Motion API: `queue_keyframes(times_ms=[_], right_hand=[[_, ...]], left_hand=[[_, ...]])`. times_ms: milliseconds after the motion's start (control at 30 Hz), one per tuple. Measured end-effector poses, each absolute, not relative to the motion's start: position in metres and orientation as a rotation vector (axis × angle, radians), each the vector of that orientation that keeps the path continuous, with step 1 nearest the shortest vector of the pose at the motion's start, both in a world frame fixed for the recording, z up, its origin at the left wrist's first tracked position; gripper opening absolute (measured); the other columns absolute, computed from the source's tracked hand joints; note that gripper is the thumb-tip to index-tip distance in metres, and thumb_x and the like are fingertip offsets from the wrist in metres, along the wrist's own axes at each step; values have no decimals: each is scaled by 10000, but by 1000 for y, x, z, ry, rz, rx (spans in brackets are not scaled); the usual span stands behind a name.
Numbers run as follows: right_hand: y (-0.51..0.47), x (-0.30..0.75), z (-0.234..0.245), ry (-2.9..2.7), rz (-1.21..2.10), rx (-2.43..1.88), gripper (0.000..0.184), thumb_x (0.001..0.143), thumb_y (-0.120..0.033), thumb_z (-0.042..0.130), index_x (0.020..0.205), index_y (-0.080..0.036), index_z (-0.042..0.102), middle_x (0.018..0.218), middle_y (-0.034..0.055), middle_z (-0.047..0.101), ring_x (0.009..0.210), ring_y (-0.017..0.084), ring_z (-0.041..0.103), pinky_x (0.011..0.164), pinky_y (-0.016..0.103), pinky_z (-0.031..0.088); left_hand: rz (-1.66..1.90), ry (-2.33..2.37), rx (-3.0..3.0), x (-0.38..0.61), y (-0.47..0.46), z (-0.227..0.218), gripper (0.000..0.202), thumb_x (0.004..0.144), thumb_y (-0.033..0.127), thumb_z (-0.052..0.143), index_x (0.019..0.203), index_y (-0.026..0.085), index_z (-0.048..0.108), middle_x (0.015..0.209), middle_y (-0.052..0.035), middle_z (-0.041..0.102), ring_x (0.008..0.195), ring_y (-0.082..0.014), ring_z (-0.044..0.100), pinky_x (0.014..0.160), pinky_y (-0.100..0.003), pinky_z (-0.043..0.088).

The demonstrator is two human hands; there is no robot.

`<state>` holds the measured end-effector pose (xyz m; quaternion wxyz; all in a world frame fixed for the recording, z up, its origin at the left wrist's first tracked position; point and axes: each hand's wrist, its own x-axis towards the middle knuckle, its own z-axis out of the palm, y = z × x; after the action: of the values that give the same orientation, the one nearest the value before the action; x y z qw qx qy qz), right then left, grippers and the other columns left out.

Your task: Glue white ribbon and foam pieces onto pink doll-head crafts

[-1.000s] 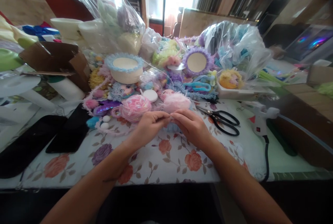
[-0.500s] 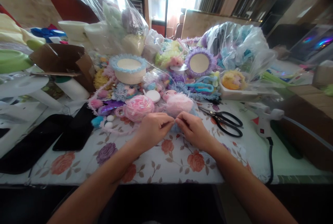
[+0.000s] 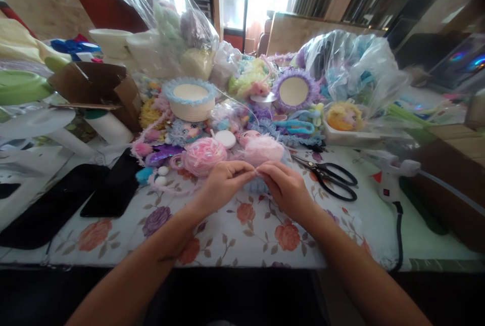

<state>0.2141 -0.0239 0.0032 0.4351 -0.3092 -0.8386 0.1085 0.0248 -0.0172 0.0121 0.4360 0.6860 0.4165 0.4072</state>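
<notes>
My left hand (image 3: 227,182) and my right hand (image 3: 282,187) meet fingertip to fingertip above the flowered tablecloth (image 3: 227,245). Both pinch at one spot; whatever sits between the fingers is too small to make out. Just beyond them lies a fluffy pale pink doll head (image 3: 263,149), its face partly showing at the back. A light blue fuzzy piece (image 3: 255,185) shows on the cloth under my fingers. To the left of the doll head is a ball of pink yarn (image 3: 204,156).
Black-handled scissors (image 3: 333,179) lie right of my hands, with a white glue gun (image 3: 390,179) farther right. Two dark phones or flat black devices rest at left, one a black slab (image 3: 109,189). Round fuzzy-rimmed boxes (image 3: 191,108) and plastic bags (image 3: 348,63) crowd the back.
My fingertips have come closer together, and my right fingers now extend further toward the left hand. More of the light blue fuzzy piece shows beneath. The view has shifted slightly.
</notes>
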Motion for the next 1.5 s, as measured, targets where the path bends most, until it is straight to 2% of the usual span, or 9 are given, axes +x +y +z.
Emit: queue_keyframes(times_ms=[133, 267, 433, 600, 800, 1033, 1200, 1367, 1500], right_hand=[[-22, 215, 1, -2149, 148, -747, 151, 981, -76, 459, 973, -155, 588, 909, 97, 653, 859, 181, 617, 756, 298, 501], [-26, 214, 5, -2078, 307, -840, 132, 986, -154, 494, 891, -164, 585, 823, 51, 618, 760, 148, 579, 712, 279, 472], [-30, 212, 11, -1677, 1056, -1130, 224, 927, -338, 613, 775, -176, 582, 597, -30, 546, 516, 99, 493, 508, 237, 397], [-23, 211, 7, -1166, 1682, -1049, 298, 771, -382, 758, 704, -162, 569, 580, -41, 531, 452, 71, 437, 420, 207, 368], [-26, 209, 12, -1406, 1353, -1029, 251, 817, -413, 737, 861, -178, 658, 665, -14, 615, 572, 123, 568, 555, 253, 486], [-28, 209, 15, -1522, 1126, -1131, 213, 832, -356, 708, 746, -162, 687, 583, -12, 581, 528, 108, 495, 504, 236, 391], [-27, 210, 13, -1498, 1158, -1105, 210, 832, -352, 697, 749, -162, 662, 609, -19, 554, 534, 96, 443, 503, 234, 354], [-25, 207, 8, -1456, 1224, -1027, 201, 836, -349, 682, 748, -174, 638, 708, -1, 599, 634, 117, 488, 592, 250, 399], [-28, 202, 4, -1518, 843, -1092, 153, 868, -256, 607, 732, -188, 593, 707, 7, 606, 677, 146, 548, 649, 279, 435]], left_hand=[[984, 972, 1663, 24, -17, 13, 195, 873, 311, 661, 810, 147, 746, 783, -24, 715, 723, -138, 610, 665, -227, 467], [987, 977, 1743, 26, -20, 13, 199, 894, 307, 643, 853, 148, 755, 821, -38, 734, 763, -158, 645, 687, -238, 489], [1145, 1081, 2125, 28, -24, 7, 183, 917, 230, 615, 785, 159, 721, 710, -3, 697, 630, -113, 593, 593, -223, 421], [1298, 1105, 2541, 30, -26, -3, 228, 947, 177, 545, 787, 173, 707, 675, -8, 678, 644, -135, 607, 603, -251, 394], [1248, 1187, 2284, 32, -26, -3, 176, 971, 233, 543, 900, 177, 694, 813, -23, 732, 707, -137, 647, 650, -240, 446], [1085, 1155, 2281, 32, -25, -2, 217, 977, 257, 521, 865, 158, 679, 790, -32, 689, 707, -141, 616, 648, -249, 438], [1028, 1108, 1978, 31, -23, 4, 244, 929, 274, 588, 733, 156, 673, 599, 26, 554, 557, -97, 464, 529, -221, 353], [977, 937, 1701, 30, -20, 6, 277, 890, 333, 623, 689, 145, 659, 558, 41, 409, 525, -79, 333, 472, -218, 276], [933, 920, 1628, 35, -20, 2, 386, 925, 398, 566, 632, 148, 583, 559, 36, 410, 518, -75, 335, 467, -219, 270]])
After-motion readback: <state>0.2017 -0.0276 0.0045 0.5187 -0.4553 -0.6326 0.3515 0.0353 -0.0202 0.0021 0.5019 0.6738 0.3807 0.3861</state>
